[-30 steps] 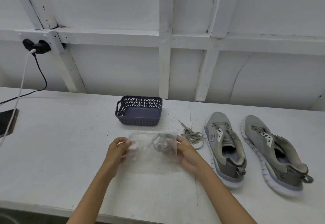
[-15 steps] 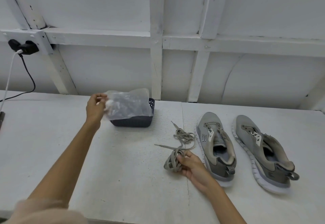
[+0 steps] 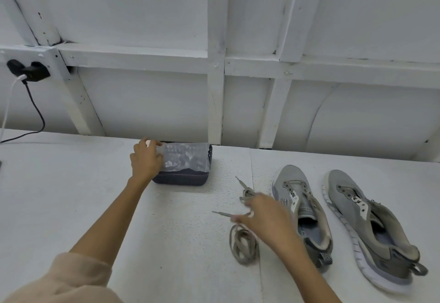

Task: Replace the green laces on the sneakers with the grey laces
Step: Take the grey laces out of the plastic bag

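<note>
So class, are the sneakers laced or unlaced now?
Unlaced: the left sneaker and the right sneaker show empty eyelets; loose laces lie beside them.

On the table (image 3: 71, 195), the bag (image 3: 188, 157) lies on the basket (image 3: 181, 180); laces (image 3: 242, 248) lie left of 2 sneakers (image 3: 300, 207).

The clear bag (image 3: 188, 157) is thin, crinkled plastic with a faint sheen. Under it, the dark basket (image 3: 178, 180) looks like matt plastic. The white counter (image 3: 166, 231) has a rough, pebbled finish. The shoelace bundle (image 3: 242, 245) is flat woven cloth. The sneakers (image 3: 292, 181) have matt mesh uppers and white rubbery soles. The sleeve (image 3: 71, 276) is fuzzy fleece.
</note>
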The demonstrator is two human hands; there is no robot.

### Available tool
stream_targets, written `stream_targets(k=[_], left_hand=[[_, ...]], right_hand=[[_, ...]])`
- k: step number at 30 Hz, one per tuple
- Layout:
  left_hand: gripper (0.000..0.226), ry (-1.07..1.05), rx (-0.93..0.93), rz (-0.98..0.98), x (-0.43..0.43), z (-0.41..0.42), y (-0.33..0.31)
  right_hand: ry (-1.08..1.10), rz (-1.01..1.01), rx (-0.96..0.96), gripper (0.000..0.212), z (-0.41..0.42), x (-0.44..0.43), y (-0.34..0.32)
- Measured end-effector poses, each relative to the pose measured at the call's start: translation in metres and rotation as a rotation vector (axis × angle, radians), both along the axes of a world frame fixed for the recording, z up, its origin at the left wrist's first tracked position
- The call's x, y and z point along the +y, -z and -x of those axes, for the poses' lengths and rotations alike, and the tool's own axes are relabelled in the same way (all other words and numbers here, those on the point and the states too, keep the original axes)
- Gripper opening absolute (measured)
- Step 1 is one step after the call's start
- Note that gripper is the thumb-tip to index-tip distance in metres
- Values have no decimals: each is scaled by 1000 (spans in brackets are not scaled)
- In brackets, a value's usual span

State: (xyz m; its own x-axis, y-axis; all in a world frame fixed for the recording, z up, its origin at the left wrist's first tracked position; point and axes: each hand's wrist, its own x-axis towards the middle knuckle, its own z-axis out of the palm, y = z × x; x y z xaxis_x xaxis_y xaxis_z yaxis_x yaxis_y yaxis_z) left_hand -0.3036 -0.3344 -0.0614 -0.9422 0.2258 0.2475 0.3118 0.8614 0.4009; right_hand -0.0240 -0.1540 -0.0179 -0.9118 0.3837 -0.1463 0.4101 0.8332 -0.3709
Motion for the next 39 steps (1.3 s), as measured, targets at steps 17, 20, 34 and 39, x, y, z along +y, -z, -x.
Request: stream_targets(k=[17, 20, 34, 39], left_hand=[[31, 345, -347, 444, 6, -3, -6], [20, 340, -21, 73, 2, -22, 10], [3, 769, -433, 16, 59, -197, 54], [18, 540, -637, -632, 53, -182, 34]], right_hand=[[-424, 148, -75, 39, 191, -3, 20], [-225, 435, 324, 28, 142, 14, 12], [37, 379, 171, 18, -10, 30, 46], [283, 423, 605, 28, -49, 76, -18]])
